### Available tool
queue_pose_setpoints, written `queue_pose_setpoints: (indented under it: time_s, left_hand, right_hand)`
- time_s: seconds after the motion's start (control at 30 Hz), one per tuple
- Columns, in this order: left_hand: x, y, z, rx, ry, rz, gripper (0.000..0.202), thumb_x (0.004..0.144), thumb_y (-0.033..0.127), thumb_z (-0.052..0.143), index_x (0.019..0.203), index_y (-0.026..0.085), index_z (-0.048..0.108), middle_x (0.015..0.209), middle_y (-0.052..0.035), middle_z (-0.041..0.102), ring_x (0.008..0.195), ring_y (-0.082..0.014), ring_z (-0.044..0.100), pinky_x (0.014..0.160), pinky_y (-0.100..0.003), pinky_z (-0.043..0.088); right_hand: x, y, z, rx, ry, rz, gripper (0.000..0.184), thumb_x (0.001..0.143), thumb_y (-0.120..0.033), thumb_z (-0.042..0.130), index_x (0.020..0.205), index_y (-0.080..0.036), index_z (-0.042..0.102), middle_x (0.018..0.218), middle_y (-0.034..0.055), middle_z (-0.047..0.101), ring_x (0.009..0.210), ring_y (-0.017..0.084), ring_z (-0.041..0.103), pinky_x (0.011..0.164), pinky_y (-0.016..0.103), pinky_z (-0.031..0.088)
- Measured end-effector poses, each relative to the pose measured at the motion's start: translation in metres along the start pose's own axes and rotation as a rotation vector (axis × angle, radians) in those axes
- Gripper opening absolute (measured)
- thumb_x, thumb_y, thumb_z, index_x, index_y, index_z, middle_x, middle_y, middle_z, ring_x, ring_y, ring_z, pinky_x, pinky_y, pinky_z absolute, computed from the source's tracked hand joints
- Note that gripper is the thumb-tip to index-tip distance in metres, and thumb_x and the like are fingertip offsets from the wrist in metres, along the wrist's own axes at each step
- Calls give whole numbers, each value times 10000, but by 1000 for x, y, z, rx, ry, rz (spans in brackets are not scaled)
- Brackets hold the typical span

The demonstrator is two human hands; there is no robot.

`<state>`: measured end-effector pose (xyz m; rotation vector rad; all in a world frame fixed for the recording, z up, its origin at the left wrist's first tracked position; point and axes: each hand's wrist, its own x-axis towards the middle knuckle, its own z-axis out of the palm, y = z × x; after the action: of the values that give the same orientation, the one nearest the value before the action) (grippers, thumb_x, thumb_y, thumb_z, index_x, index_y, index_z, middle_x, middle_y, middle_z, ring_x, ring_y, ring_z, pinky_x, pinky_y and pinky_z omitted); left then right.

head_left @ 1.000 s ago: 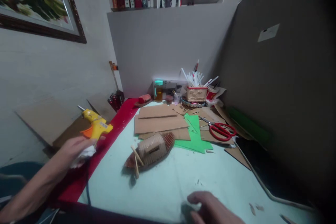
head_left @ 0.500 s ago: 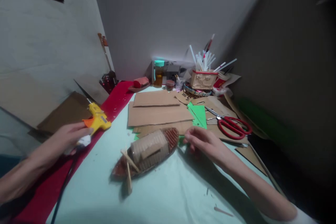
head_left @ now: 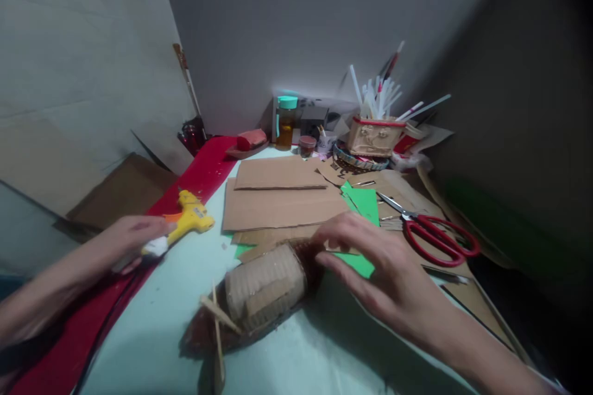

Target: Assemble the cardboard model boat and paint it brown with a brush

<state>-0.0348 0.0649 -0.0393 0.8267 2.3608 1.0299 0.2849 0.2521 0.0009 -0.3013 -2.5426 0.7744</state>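
My left hand [head_left: 134, 241] is wrapped round the handle of a yellow hot glue gun [head_left: 192, 213] with an orange trigger, held over the table's left side. Its nozzle points up and away from me. On the table lies a model boat [head_left: 264, 290] with a ribbed cardboard canopy and brown ends. Thin wooden oars [head_left: 220, 315] cross at its near left end. My right hand [head_left: 370, 259] is at the boat's far right end, thumb and fingers closing about the tip, which they partly hide.
Behind the boat lie cardboard sheets [head_left: 278, 203] and green paper [head_left: 364, 203]. Red-handled scissors [head_left: 438, 237] rest at right. Farther back stand a bottle [head_left: 286, 123], a box of straws [head_left: 375, 136] and a small red-topped boat [head_left: 250, 142]. A red cloth [head_left: 213, 157] runs along the left.
My right hand has moved from beside the boat's right end onto it. The glue gun has shifted slightly right and down in view. The whole view has come closer to the table.
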Motion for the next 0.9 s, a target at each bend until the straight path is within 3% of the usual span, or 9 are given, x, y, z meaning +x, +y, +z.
queue_pose_setpoints:
  time_s: [0.1, 0.17, 0.27, 0.33, 0.43, 0.53, 0.73, 0.9]
  left_hand:
    - [-1, -2, 0, 63, -83, -25, 424, 830, 588, 507, 714, 189, 585, 398, 119, 316, 334, -69, 260, 367, -165, 153]
    - [-2, 1, -3, 131, -99, 26, 419, 850, 563, 521, 755, 173, 641, 452, 99, 447, 407, -92, 392, 412, -175, 257]
    - [-5, 10, -8, 262, -53, 145, 403, 876, 509, 556, 880, 146, 730, 832, 4, 748, 806, -205, 644, 718, -229, 443]
    - [-9, 16, -8, 353, -17, 199, 415, 899, 500, 543, 960, 139, 739, 1036, -52, 768, 1011, -277, 641, 875, -287, 422]
    - [-14, 19, -6, 466, -21, 249, 459, 942, 502, 473, 998, 128, 733, 1024, -89, 764, 1000, -296, 648, 871, -313, 413]
    - [-15, 17, -5, 544, -19, 280, 480, 958, 499, 440, 1028, 111, 715, 1040, -119, 742, 967, -288, 652, 845, -312, 409]
    - [-31, 18, -7, 619, 186, 316, 428, 947, 494, 412, 954, 153, 670, 1008, -124, 688, 908, -291, 620, 820, -357, 386]
    - [-67, 16, 1, 566, 263, 427, 370, 928, 516, 450, 874, 222, 668, 953, -46, 711, 866, -233, 647, 781, -318, 405]
  right_hand:
    - [-5, -8, 9, -39, -64, -206, 240, 973, -46, 472, 1120, -198, 585, 1034, 53, 614, 911, 173, 534, 764, 307, 451]
    - [-7, -12, 13, -107, -102, -241, 291, 967, -35, 454, 1178, -203, 566, 1119, 70, 609, 939, 190, 524, 771, 323, 463]
    - [-5, -18, 12, -187, -172, -192, 308, 985, -122, 488, 1281, -199, 519, 1269, 102, 587, 1070, 233, 517, 864, 365, 502]
    - [-1, -19, 9, -209, -217, -177, 413, 959, -151, 531, 1364, -191, 459, 1374, 110, 543, 1193, 251, 484, 970, 387, 496]
    - [5, -18, 5, -250, -295, -218, 623, 914, -163, 571, 1491, -174, 336, 1517, 94, 441, 1379, 246, 370, 1136, 407, 394]
    - [11, -16, 7, -308, -359, -287, 711, 938, -286, 589, 1549, -124, 263, 1593, 119, 356, 1482, 273, 262, 1200, 474, 306]
    - [21, -17, 17, -286, -423, -318, 725, 999, -550, 472, 1552, -115, 298, 1611, 136, 323, 1506, 269, 226, 1226, 490, 221]
    - [18, -11, 23, -330, -443, -360, 664, 1016, -488, 464, 1561, -154, 281, 1602, 134, 334, 1494, 280, 225, 1208, 513, 217]
